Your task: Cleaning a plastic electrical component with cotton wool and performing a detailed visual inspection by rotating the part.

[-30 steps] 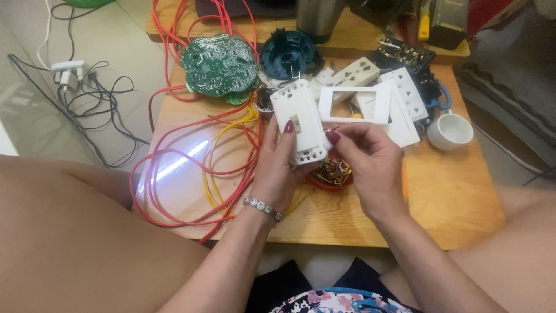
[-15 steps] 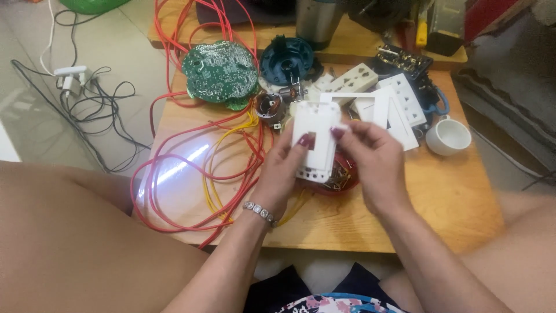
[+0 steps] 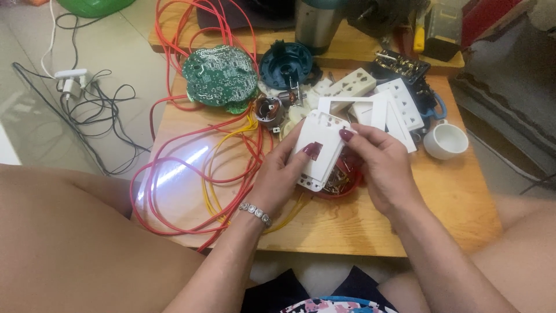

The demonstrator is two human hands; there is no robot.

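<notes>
- White socket faceplate [image 3: 319,149] held above the wooden table [image 3: 452,197], over a red dish of small metal parts [image 3: 341,179].
- Left hand [image 3: 278,179] pinches its lower left edge, thumb on the face.
- Right hand [image 3: 382,165] grips the upper right corner.
- Judged light, rigid, smooth plastic; thin edges may crack, so hold by the rim.

I see a low wooden table [image 3: 452,203] carrying the parts. On it lie loops of red wire [image 3: 174,174] and yellow wire [image 3: 214,174] at the left, a round green circuit board [image 3: 220,75] at the far left, and a dark blue round housing [image 3: 286,64] beside it. White socket plates [image 3: 399,107] lie at the right, with a white cup [image 3: 445,140] just beside them.
</notes>
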